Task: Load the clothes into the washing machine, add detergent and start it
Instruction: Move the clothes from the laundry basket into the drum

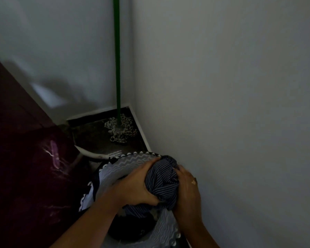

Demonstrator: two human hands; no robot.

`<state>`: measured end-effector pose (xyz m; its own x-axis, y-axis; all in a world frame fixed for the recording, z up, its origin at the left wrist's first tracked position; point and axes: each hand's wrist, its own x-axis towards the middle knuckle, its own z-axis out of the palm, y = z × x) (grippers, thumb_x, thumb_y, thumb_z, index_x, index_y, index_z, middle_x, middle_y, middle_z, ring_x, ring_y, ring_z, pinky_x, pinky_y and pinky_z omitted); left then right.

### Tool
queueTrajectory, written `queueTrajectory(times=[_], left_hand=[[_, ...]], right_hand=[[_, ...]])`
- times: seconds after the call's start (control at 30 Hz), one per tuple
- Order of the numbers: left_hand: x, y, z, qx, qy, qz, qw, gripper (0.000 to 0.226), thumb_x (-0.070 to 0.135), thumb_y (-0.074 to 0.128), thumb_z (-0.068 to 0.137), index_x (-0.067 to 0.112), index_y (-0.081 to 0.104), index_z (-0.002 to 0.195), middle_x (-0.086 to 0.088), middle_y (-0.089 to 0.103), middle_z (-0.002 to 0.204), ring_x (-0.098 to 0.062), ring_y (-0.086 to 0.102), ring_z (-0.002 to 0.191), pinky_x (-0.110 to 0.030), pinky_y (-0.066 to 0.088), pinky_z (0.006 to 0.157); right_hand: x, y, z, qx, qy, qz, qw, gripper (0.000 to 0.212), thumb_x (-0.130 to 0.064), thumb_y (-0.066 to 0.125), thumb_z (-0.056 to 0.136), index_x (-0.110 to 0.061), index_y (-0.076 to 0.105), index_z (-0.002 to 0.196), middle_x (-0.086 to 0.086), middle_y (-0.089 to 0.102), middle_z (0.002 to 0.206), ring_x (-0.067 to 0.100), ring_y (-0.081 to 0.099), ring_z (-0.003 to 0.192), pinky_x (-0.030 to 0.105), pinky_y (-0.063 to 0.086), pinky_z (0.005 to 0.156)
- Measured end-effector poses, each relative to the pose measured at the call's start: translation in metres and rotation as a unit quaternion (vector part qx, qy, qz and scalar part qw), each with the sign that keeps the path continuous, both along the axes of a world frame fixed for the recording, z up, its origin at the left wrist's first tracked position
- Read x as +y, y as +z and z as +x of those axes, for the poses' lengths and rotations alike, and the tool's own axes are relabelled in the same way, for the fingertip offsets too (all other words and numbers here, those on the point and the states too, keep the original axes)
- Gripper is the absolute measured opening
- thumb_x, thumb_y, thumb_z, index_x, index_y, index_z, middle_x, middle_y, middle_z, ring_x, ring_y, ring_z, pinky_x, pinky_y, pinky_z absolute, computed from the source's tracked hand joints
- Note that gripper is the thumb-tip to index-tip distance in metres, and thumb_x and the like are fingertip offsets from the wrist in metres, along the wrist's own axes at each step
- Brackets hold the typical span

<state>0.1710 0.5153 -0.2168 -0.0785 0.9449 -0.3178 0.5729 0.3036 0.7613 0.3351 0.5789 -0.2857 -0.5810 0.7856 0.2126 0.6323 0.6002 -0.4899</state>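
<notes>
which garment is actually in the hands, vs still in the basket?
The dark pinstriped garment, bunched between left hand and right hand above the laundry basket. Other dark clothes lie ungripped inside it.

Wall [240,104] tight beside basket [132,162]

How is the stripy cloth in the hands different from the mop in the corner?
The striped cloth is bunched up and held by the left hand and the right hand over the laundry basket; the mop stands untouched on the floor. The cloth is dark with thin pale stripes; the mop has pale twisted cords and a green handle. Both sit near the wall.
</notes>
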Motion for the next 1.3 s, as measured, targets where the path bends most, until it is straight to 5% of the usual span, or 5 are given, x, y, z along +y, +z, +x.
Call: queueTrajectory(times=[0.17,0.33,0.73,0.97,1.3], left_hand=[[-0.006,0.028,-0.003,0.002,0.008,0.031,0.999,0.109,0.038,0.077,0.061,0.041,0.005,0.143,0.019,0.021,0.144,-0.006,0.022,0.137,-0.013,0.015,0.107],[-0.007,0.065,-0.017,0.034,-0.036,0.065,0.997,0.122,0.051,0.076,0.058,0.035,-0.006,0.146,0.014,0.005,0.154,-0.008,0.019,0.140,-0.024,0.024,0.111],[-0.034,0.179,-0.062,0.087,-0.005,0.168,0.982,0.101,0.075,0.048,0.073,0.032,-0.007,0.147,0.019,-0.005,0.151,0.000,-0.004,0.142,-0.024,0.009,0.116],[-0.074,0.243,-0.101,0.106,0.115,0.245,0.957,0.072,0.051,0.035,0.086,0.026,0.005,0.146,0.005,0.005,0.156,0.003,0.004,0.139,0.004,0.004,0.100],[-0.180,0.308,-0.172,0.148,0.217,0.294,0.919,0.073,0.053,0.035,0.081,0.027,0.016,0.146,-0.002,0.021,0.155,-0.011,0.020,0.142,-0.032,0.019,0.117]], right_hand=[[0.005,0.032,-0.009,-0.019,0.048,0.064,0.997,0.055,-0.022,0.066,0.083,-0.014,0.041,0.132,-0.001,0.017,0.154,0.020,0.011,0.144,0.038,0.009,0.115],[0.001,0.082,-0.016,0.031,0.056,0.080,0.995,0.071,-0.012,0.068,0.080,-0.019,0.029,0.140,-0.003,0.027,0.148,0.010,0.015,0.141,0.018,-0.001,0.114],[-0.001,0.197,-0.074,0.093,0.108,0.171,0.975,0.066,-0.040,0.047,0.089,-0.013,0.023,0.144,0.009,0.037,0.145,0.023,0.032,0.132,0.026,0.011,0.109],[-0.028,0.274,-0.131,0.134,0.151,0.218,0.955,0.066,-0.035,0.050,0.086,-0.008,0.026,0.141,0.013,0.037,0.146,0.027,0.034,0.133,0.034,0.022,0.110],[-0.111,0.343,-0.224,0.169,0.242,0.230,0.927,0.073,-0.025,0.065,0.083,-0.008,0.026,0.142,0.016,0.035,0.147,0.030,0.026,0.135,0.049,0.027,0.108]])
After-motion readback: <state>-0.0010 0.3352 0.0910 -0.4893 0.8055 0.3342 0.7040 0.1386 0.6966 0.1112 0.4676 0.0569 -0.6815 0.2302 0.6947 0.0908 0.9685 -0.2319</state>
